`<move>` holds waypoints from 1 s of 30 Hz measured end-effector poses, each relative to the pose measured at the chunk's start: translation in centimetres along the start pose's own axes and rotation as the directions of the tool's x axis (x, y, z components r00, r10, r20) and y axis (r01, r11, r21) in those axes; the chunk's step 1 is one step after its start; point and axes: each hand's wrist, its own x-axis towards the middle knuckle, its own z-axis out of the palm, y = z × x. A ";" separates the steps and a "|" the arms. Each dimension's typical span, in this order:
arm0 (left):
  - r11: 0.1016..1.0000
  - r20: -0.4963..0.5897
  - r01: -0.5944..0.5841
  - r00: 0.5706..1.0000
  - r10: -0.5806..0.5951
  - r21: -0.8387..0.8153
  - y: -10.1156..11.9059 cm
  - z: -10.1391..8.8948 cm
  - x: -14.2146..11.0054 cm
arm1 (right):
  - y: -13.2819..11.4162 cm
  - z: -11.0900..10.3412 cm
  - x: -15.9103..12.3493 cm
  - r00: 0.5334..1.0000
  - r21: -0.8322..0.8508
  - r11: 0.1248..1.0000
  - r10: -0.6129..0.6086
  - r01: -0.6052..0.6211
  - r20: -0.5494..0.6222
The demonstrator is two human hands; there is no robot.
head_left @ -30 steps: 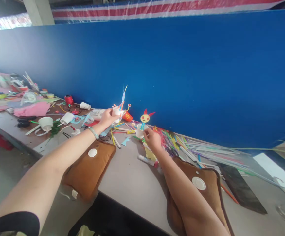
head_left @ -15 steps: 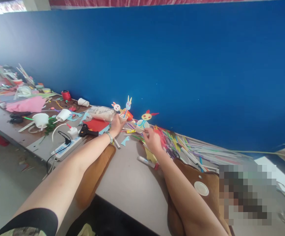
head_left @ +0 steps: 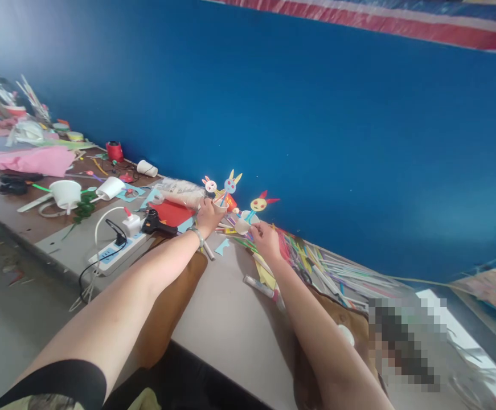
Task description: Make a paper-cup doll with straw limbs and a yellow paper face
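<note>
My left hand (head_left: 209,217) is closed around a small paper cup (head_left: 221,206). A blue paper rabbit head (head_left: 230,185) with yellow ears rises from this cup, and a white rabbit head (head_left: 210,185) with pink ears shows just left of it. Beside it, my right hand (head_left: 266,239) pinches the side of a second paper cup (head_left: 243,224). A yellow paper face (head_left: 258,204) with red ears stands above that cup on blue stems. A light blue paper scrap (head_left: 222,246) lies on the table between my wrists.
A power strip (head_left: 117,253) and a black glue gun (head_left: 158,222) lie left of my left arm. White cups (head_left: 65,195), red paper (head_left: 171,215) and pink material (head_left: 34,160) spread further left. Pipe cleaners (head_left: 337,267) run along the blue wall; a glue stick (head_left: 259,286) lies nearer.
The camera view has tilted and shifted slightly. The blue rabbit and yellow face have turned more toward me. Both hands keep their hold on the cups.
</note>
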 end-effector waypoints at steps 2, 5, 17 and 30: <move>0.999 -0.025 0.050 0.998 -0.050 -0.017 0.2 -0.1 0.0 | -0.4 0.6 1.1 1.000 -0.032 0.999 0.020 -0.020 -0.001; 0.995 -0.022 0.104 0.994 -0.104 -0.012 0.4 -0.3 -0.1 | -0.9 1.4 2.8 0.999 -0.073 0.996 0.040 -0.042 -0.029; 0.999 0.078 0.014 0.997 -0.018 0.043 -0.8 -0.4 0.4 | -2.3 3.6 5.0 0.998 -0.264 0.964 0.051 -0.037 0.047; 0.998 0.112 -0.026 0.993 0.019 0.055 -1.9 -0.2 0.9 | -3.3 3.8 4.9 0.986 -0.331 0.940 0.122 -0.078 0.114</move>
